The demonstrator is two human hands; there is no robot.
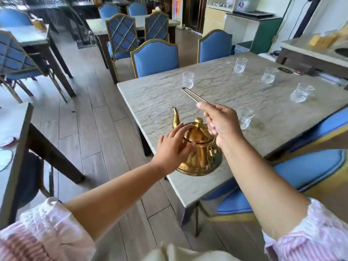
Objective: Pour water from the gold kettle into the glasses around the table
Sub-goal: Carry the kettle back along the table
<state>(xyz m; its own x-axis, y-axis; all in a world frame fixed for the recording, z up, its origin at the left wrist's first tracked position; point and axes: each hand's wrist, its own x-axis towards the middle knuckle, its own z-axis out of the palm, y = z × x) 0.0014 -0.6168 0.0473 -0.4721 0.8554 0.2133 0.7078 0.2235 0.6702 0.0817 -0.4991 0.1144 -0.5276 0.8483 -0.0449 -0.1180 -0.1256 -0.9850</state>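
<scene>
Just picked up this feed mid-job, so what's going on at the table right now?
A person is at the corner of the grey marble table. The right hand grips the thin wire handle of the gold metal kettle, which sits on the table, while the left hand rests open on its top. Five clear patterned glasses stand on the table; no pouring yet.

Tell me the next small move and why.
Probably lift the gold kettle by its handle toward the nearest glass: the right hand grips the raised handle, the left hand rests on the kettle's body, and the kettle sits on the table.
</scene>
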